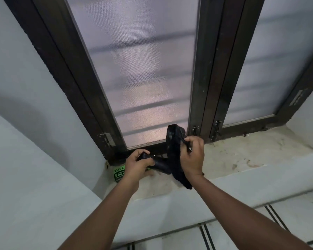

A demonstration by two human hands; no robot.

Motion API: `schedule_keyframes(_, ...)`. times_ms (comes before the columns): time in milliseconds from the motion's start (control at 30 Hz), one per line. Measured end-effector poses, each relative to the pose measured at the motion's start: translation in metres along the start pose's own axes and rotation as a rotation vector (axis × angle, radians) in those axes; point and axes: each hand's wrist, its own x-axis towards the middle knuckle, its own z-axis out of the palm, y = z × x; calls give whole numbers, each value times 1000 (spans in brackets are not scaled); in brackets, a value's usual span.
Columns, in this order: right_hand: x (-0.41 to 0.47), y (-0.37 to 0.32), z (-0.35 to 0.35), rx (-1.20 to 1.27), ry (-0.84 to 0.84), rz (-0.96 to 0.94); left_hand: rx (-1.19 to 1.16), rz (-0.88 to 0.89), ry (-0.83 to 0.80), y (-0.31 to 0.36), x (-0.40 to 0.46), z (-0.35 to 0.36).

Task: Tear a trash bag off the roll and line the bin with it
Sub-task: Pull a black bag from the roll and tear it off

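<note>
A black trash bag roll (157, 164) lies on the window sill, partly under my left hand (138, 164), which is closed over it. Its green label (119, 173) shows at the left end. A folded black trash bag (175, 150) rises from the roll in a loop and hangs down past the sill's front edge. My right hand (192, 156) grips this bag near its upper part, fingers pinched on the plastic. The bag still looks joined to the roll. No bin is in view.
The stained stone sill (242, 156) runs to the right below a dark-framed window with frosted glass (143, 69). White walls flank the window. Below the sill, a tiled surface (260, 231) with dark lines shows.
</note>
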Motion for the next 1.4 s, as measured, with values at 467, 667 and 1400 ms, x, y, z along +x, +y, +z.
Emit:
schedule_keyframes(467,-4,5,-32,-435,-510,178,-20,11,-13,-6,0,14)
schedule_keyframes(667,12,-26,-35,-211,-779,-99,16,69,-139,8,1,18)
schedule_keyframes(1400,11,-15,-9,-47,-757,647,1541,236,-2,-10,49,-6)
